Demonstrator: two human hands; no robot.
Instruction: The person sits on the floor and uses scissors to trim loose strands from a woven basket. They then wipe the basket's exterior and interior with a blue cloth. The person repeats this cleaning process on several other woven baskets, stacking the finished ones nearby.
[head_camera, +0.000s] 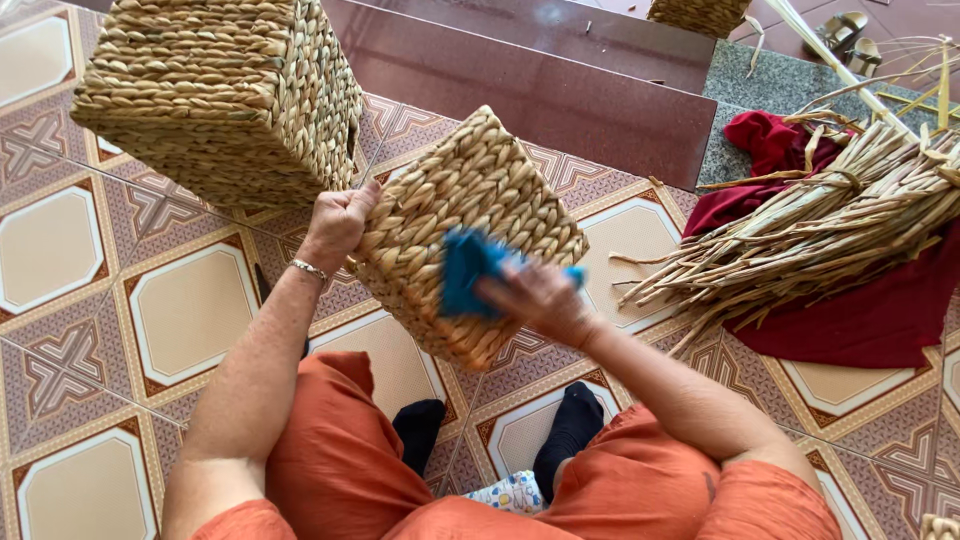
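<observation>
A: What takes up most of the view?

B: The patterned tile floor (70, 330), then a big woven basket (225, 90) standing on it at the upper left. To the right, a bundle of dried reeds (830, 225) lies on a dark red cloth (860, 320).

A: And the person?

B: Seated, in orange trousers (350, 470) and dark socks (575, 425), looking down at a smaller woven basket (440, 215) held up off the floor in front of the knees, tilted, just below and right of the big one.

A: How is it held?

B: The left hand (338, 222) has its grip closed on the basket's left edge, fingers curled over the rim, a thin bracelet (309, 269) at the wrist. The right hand (540, 297) presses a blue cloth (468, 270) against the basket's facing side; its grip is wrapped round the cloth, though the hand is blurred.

A: Anything smaller?

B: A second pale basket (700, 14) shows at the top edge, a pair of sandals (850, 32) sits beyond it, and a bit of spotted fabric (512, 492) peeks out between the legs.
</observation>
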